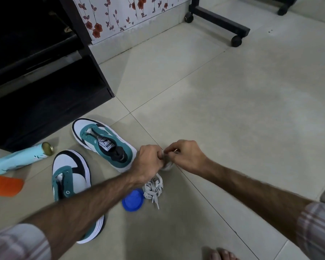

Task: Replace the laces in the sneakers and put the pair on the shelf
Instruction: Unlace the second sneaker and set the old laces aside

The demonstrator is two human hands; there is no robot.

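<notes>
Sneakers unlaced, teal-white, hands gripping laces

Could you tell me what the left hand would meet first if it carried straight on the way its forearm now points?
Most likely the right hand: the left hand points up and right, and both already grip the same lace bundle between them. Depth is hard to judge.

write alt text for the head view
Both hands, left and right, pinch a bundled lace above a tiled floor. Two unlaced sneakers lie at left, with a second lace bundle and blue lid beneath.
</notes>
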